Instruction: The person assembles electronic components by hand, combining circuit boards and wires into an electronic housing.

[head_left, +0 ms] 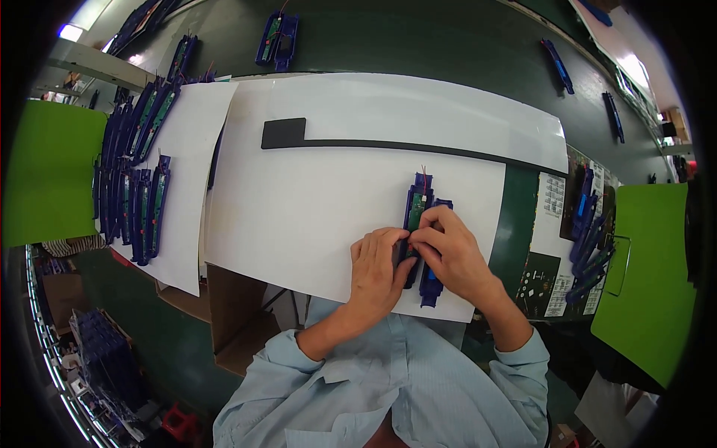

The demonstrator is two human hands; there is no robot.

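Note:
In front of me on the white sheet lies a long blue plastic housing (410, 200) with a narrow green circuit board (417, 211) inside and thin red wires at its far end. My left hand (375, 270) grips the housing from the left, its thumb and fingers at the near half. Over the board my right hand (452, 252) has thumb and forefinger pinched together; whatever is between them is too small to make out. A second blue shell (429, 288) lies just right of the housing, partly hidden under my right hand.
A flat black L-shaped strip (285, 134) lies across the sheet's far side. Several blue housings with boards (142, 216) are stacked at left, with more blue shells (588, 237) at right. An open housing (277, 41) sits at the back. Green chair-back-like panels (648, 269) flank the table.

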